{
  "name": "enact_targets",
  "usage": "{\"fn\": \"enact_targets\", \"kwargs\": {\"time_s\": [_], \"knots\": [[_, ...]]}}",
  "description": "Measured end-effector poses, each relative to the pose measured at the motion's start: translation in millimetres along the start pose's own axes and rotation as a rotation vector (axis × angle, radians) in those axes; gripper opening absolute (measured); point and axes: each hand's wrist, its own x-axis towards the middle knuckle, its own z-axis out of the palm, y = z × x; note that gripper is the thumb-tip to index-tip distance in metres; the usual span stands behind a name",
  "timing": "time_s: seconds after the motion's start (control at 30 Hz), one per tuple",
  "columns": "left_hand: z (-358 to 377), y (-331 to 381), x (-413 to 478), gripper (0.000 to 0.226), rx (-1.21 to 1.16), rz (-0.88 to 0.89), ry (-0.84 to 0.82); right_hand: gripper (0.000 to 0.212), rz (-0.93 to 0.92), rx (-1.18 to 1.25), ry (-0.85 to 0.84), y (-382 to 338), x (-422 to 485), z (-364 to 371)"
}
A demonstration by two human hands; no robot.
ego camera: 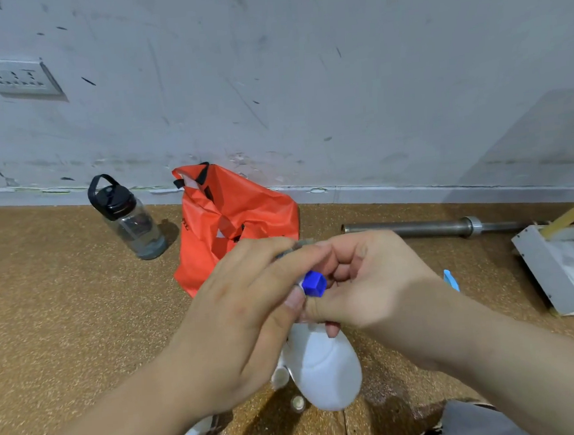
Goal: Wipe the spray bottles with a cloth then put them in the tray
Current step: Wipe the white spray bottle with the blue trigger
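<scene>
I hold a white spray bottle (324,365) up in the middle of the view, its blue nozzle (314,284) showing between my hands. My right hand (369,279) is curled around the bottle's neck and sprayer head. My left hand (238,317) pinches the head from the left, thumb against the nozzle. A small grey scrap (293,249), perhaps cloth, shows at its fingertips. Most of the sprayer head is hidden by my fingers. A shallow white tray (554,275) lies on the floor at the far right.
Several small white bottles and caps (279,377) lie on the cork floor (80,319) under my arms. An orange bag (224,222) and a dark water bottle (128,219) stand by the wall. A metal bar (417,227) lies right of the bag. A blue piece (451,280) is by my right wrist.
</scene>
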Motion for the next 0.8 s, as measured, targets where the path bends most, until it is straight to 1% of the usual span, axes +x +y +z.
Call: {"fn": "enact_targets", "kwargs": {"time_s": [0.07, 0.17, 0.23, 0.3, 0.33, 0.37, 0.4, 0.47, 0.53, 0.6, 0.67, 0.7, 0.73, 0.8], "knots": [[7, -10, -5, 0.044, -0.14, -0.115, 0.087, 0.029, 0.029, 0.028, 0.006, -3, -2, -1], [17, -21, -7, 0.034, -0.36, -0.424, 0.264, 0.021, 0.06, 0.116, 0.03, -11, -8, -13], [18, -32, -5, 0.032, -0.41, -0.624, 0.394, 0.019, 0.076, 0.149, 0.029, -16, -10, -20], [12, -37, 2, 0.031, -0.411, -0.72, 0.504, 0.021, 0.091, 0.115, 0.038, -15, -11, -19], [7, -36, 5, 0.03, -0.374, -0.716, 0.533, 0.023, 0.097, 0.087, 0.05, -14, -10, -17], [1, -33, 8, 0.029, -0.313, -0.671, 0.539, 0.025, 0.102, 0.06, 0.066, -12, -7, -16], [-5, -26, 12, 0.027, -0.251, -0.586, 0.529, 0.026, 0.108, 0.044, 0.084, -11, -5, -15], [-13, -7, 16, 0.023, -0.161, -0.345, 0.478, 0.027, 0.111, 0.048, 0.108, -8, 0, -14], [-12, 8, 16, 0.031, -0.066, -0.096, 0.383, 0.029, 0.092, 0.038, 0.095, -6, 5, -11], [-5, 12, 15, 0.043, 0.064, 0.085, 0.221, 0.038, 0.054, 0.004, 0.075, -1, 7, -6], [2, 4, 15, 0.051, 0.073, 0.107, 0.061, 0.032, 0.011, -0.025, 0.053, 3, 8, -1], [2, -1, 14, 0.053, 0.041, 0.079, 0.024, 0.028, -0.003, -0.012, 0.04, 4, 8, 1], [2, -7, 13, 0.053, 0.007, 0.036, 0.021, 0.025, -0.01, 0.022, 0.025, 4, 9, 1], [4, -16, 9, 0.049, -0.075, -0.104, 0.087, 0.023, -0.008, 0.095, 0.016, 5, 9, -1]]}}
